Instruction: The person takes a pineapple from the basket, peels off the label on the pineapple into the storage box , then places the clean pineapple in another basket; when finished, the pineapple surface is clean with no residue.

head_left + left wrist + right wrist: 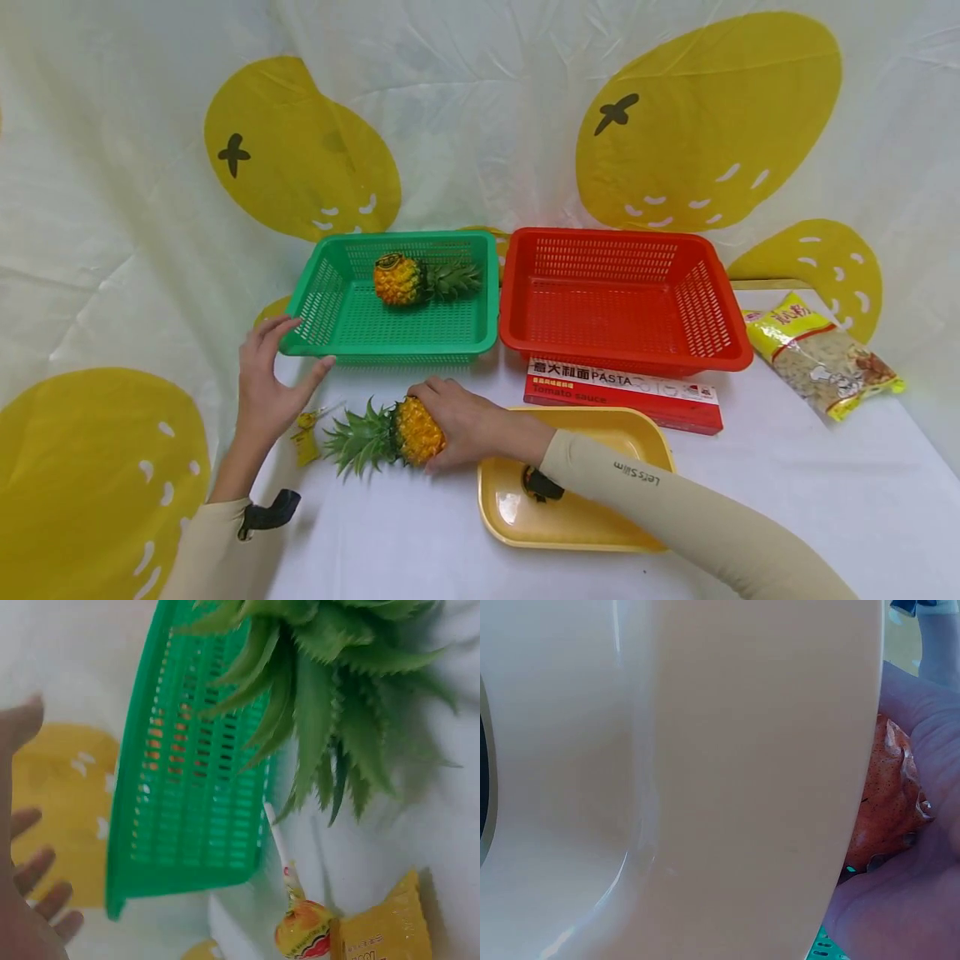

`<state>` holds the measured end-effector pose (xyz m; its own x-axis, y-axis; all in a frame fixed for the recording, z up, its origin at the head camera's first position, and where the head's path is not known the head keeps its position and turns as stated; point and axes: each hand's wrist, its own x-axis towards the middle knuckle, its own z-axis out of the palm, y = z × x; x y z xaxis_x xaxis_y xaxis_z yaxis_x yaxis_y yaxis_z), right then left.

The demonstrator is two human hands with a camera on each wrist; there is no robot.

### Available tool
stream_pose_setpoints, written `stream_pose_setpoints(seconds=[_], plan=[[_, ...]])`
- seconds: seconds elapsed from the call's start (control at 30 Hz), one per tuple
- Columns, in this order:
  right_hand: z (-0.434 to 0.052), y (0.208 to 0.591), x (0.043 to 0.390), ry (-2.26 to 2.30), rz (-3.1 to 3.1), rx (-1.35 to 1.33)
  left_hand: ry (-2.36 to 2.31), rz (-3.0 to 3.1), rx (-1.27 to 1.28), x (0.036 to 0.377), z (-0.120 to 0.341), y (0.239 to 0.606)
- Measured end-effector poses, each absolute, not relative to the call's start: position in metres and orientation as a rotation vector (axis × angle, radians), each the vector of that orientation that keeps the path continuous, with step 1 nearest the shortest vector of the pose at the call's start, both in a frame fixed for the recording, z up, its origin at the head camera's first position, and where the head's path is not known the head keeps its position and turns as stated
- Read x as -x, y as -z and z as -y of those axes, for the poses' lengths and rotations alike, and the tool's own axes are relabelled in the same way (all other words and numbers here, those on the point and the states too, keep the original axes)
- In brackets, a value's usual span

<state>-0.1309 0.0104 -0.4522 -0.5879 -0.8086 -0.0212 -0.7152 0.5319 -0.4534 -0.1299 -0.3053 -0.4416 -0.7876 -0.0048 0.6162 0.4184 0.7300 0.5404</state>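
Note:
A pineapple (417, 431) with green leaves (365, 439) pointing left is gripped by my right hand (467, 423), fingers and thumb around its fruit end. In the right wrist view its orange body (889, 802) shows beside my palm. My left hand (273, 383) is raised near the front left corner of the green basket (405, 350), fingers apart and holding nothing. Inside that basket lies another pineapple (400, 281). A lollipop (304, 928) and a small yellow packet (306, 439) lie below my left hand, left of the leaves.
A red basket (622, 358) stands right of the green one. In front of it lies a red pasta box (622, 398). A yellow tray (577, 546) sits under my right forearm, with a dark round item (542, 483) partly hidden there. A yellow-topped food bag (825, 354) lies far right.

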Motion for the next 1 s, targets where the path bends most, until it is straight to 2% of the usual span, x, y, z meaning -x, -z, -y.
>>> stream_pose_setpoints(seconds=[0.17,0.4,0.7,1.0], plan=[[-0.011,0.452,0.131,0.604,-2.523,1.283,1.135,2.401,0.059,0.139,0.318,0.444],[-0.011,0.451,0.131,0.591,-2.527,1.266,1.464,2.516,-0.139,0.153,0.328,0.449],[-0.010,0.451,0.129,0.591,-2.532,1.257,1.612,2.524,-0.144,0.170,0.338,0.468],[-0.010,0.452,0.130,0.563,-2.533,1.267,1.675,2.488,-0.187,0.171,0.339,0.477]])
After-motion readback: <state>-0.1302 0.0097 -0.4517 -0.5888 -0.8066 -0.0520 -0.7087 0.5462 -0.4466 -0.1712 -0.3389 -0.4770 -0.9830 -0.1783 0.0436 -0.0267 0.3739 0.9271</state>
